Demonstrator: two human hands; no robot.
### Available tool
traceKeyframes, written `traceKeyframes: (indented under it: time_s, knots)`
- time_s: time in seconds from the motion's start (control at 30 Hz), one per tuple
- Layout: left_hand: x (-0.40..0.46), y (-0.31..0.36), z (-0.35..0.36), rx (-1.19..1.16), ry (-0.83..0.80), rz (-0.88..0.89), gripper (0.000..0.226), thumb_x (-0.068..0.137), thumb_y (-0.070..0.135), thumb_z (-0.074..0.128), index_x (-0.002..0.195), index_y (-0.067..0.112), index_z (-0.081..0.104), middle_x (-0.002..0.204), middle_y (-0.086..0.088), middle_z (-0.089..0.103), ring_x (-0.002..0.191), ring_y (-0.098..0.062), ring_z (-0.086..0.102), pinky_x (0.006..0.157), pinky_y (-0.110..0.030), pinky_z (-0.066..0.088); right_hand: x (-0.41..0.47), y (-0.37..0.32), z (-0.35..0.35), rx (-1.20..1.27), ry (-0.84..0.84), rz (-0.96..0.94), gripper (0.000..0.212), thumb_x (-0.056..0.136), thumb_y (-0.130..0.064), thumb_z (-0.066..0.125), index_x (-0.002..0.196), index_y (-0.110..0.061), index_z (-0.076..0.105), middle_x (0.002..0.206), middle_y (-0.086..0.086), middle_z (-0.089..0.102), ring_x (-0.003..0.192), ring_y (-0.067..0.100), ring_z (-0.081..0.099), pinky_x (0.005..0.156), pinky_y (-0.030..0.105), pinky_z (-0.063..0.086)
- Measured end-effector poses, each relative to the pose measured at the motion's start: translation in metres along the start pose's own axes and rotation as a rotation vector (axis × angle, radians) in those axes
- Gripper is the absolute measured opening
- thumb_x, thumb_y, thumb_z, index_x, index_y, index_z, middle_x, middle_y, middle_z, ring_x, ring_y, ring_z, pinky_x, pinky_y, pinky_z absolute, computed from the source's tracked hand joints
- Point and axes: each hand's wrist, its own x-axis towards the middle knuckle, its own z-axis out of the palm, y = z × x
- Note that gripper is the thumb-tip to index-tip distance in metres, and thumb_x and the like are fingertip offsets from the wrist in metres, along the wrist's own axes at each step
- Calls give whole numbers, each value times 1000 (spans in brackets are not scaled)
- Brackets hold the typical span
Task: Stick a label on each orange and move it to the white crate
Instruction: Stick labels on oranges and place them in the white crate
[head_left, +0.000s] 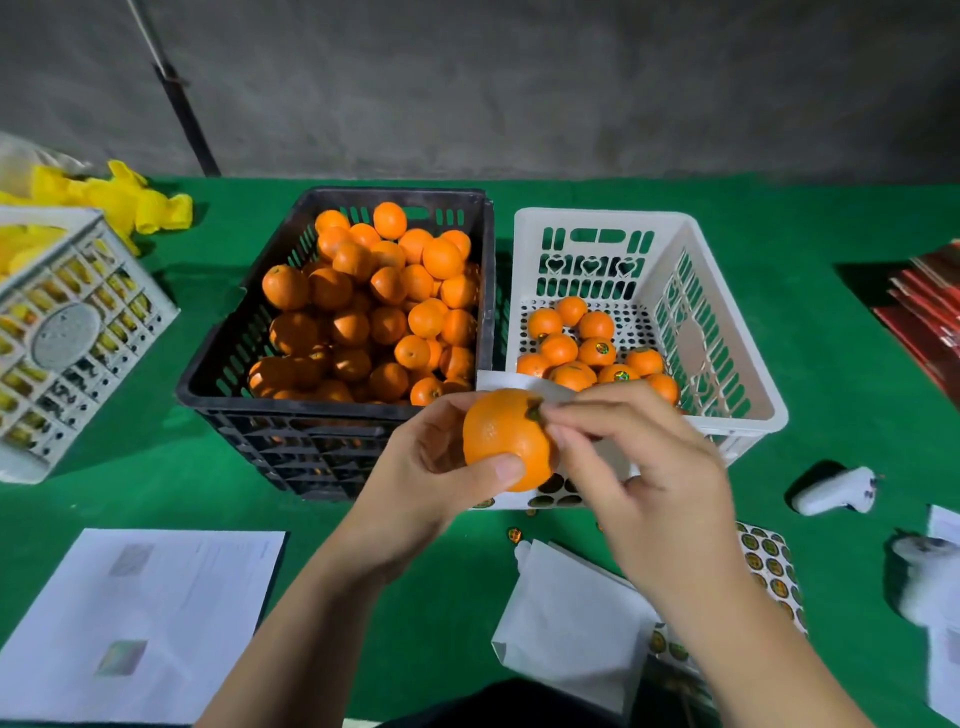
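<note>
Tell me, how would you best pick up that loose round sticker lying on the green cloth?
The loose sticker lies flat on the green cloth, so there is no side to grasp. Probably best come straight down from above and lift one rim with a fingertip or nail, then pinch that raised edge.

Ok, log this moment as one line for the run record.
left hand: holds round orange | right hand: fingertips pressing label onto it | white plastic crate: partly filled | black plastic crate: nearly full
</note>
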Motion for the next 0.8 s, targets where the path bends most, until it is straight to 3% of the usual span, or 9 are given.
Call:
traceKeyframes:
  time_s: [0.07, 0.13, 0.23, 0.3, 0.47, 0.67, 0.73, 0.8]
  knots:
    - [1, -5, 0, 25, 9, -20, 58, 76, 38, 86, 129, 23, 68, 126, -5, 74, 113, -24, 72, 90, -43, 62, -5, 4, 4, -1, -58, 23, 19, 94, -9, 72, 112, -7, 79, 105, 6, 65, 100, 16, 63, 81, 32, 51]
    - [1, -8, -1, 17, 33, -35, 59, 76, 41, 86, 129, 23, 68, 125, -5, 75, 113, -24, 73, 90, -38, 62, -8, 10, 1, -41, -140, 20, 29, 97, -20, 71, 124, -10, 75, 115, 5, 60, 107, 21, 60, 88, 35, 49]
    - [0, -12, 0, -11, 65, -77, 61, 74, 50, 87, 127, 24, 70, 123, -5, 76, 112, -24, 74, 90, -33, 61, -17, 17, 4, -230, -319, -6, 66, 94, -43, 71, 153, -19, 51, 142, -2, 46, 132, 14, 45, 110, 24, 36]
    - [0, -16, 4, -2, 63, -106, 67, 74, 57, 87, 129, 25, 69, 123, -4, 76, 113, -24, 74, 91, -36, 62, -23, 20, 14, -269, -323, 25, 80, 93, -51, 72, 160, -21, 40, 149, -5, 40, 136, 8, 35, 114, 17, 27]
    - [3, -21, 16, -18, 123, -242, 68, 70, 62, 84, 125, 23, 72, 115, -3, 79, 108, -22, 76, 100, -49, 60, -29, 31, 24, -325, -220, 45, 85, 86, -62, 71, 152, -10, 53, 142, 3, 48, 127, 25, 44, 108, 29, 35]
    - [6, -25, 19, -124, 101, -278, 71, 77, 61, 80, 130, 15, 69, 122, -10, 77, 116, -29, 73, 103, -50, 56, -17, 36, 19, -256, -253, 26, 85, 83, -59, 77, 149, -9, 56, 128, 3, 56, 116, 22, 55, 98, 30, 45]
    - [8, -31, 16, -215, 126, -286, 59, 89, 60, 73, 130, 16, 71, 124, -13, 76, 118, -32, 73, 103, -53, 55, -7, 46, 14, -190, -222, 37, 85, 81, -58, 79, 148, -12, 57, 128, 0, 53, 119, 20, 55, 99, 29, 46]
    - [12, -35, 11, -183, 204, -256, 25, 96, 44, 73, 118, 33, 78, 118, -1, 79, 114, -21, 74, 95, -44, 58, 5, 64, 7, -139, -140, 85, 86, 77, -55, 84, 147, -13, 58, 128, 0, 50, 121, 17, 52, 103, 26, 44]
